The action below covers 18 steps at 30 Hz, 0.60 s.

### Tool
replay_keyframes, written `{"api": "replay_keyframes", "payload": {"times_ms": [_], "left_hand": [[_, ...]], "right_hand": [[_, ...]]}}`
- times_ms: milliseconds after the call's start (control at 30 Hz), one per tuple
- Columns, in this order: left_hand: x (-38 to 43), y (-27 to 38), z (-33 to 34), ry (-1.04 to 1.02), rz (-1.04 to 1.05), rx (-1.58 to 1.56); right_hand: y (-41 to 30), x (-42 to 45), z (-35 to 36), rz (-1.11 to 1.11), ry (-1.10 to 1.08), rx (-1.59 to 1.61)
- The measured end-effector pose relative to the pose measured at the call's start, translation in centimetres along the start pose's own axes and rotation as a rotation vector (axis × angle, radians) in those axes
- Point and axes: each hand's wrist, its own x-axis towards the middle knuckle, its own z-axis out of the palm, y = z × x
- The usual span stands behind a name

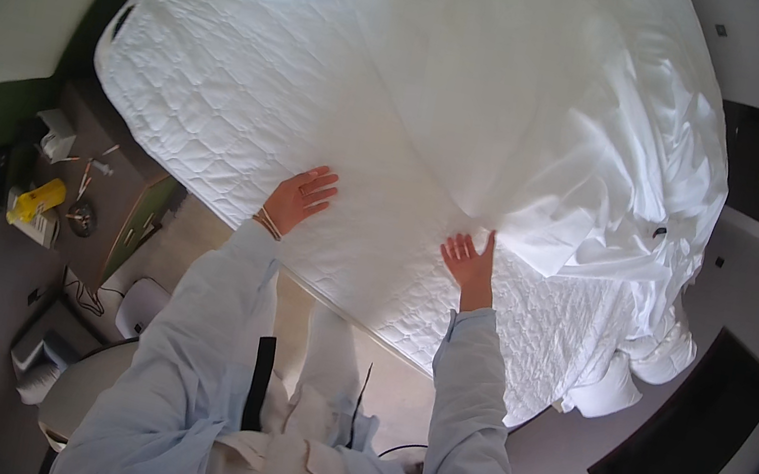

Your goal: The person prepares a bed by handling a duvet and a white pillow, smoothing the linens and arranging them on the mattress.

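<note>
A white quilted mattress pad (202, 76) covers the bed before me, and a smooth white sheet (467, 85) lies partly across it, bunched and creased at the right. My left hand (302, 199), with a ring and bracelets at the wrist, is over the quilted surface with its fingers spread and nothing in them. My right hand (473, 260) is beside the near edge of the sheet, thumb raised and fingers apart. Whether its thumb touches the sheet cannot be told.
At the left a nightstand (110, 167) bears a yellow container (42, 199), a glass ashtray (82, 219) and small items. A round table (87, 383) stands at the lower left. White pillows or bedding (607, 391) hang at the bed's right end, near a dark panel (687, 436).
</note>
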Motion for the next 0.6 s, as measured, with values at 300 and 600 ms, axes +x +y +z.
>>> {"api": "replay_keyframes", "payload": {"times_ms": [300,600], "left_hand": [[3.6,3.6,-0.5,-0.304,-0.388,-0.140],[11.3,10.1,14.1,-0.110,-0.003,0.019]], "right_hand": [[-4.7,3.5,3.7,-0.552,-0.013,0.132],[1.1,-12.9,6.5,-0.737,-0.049,0.298]]}}
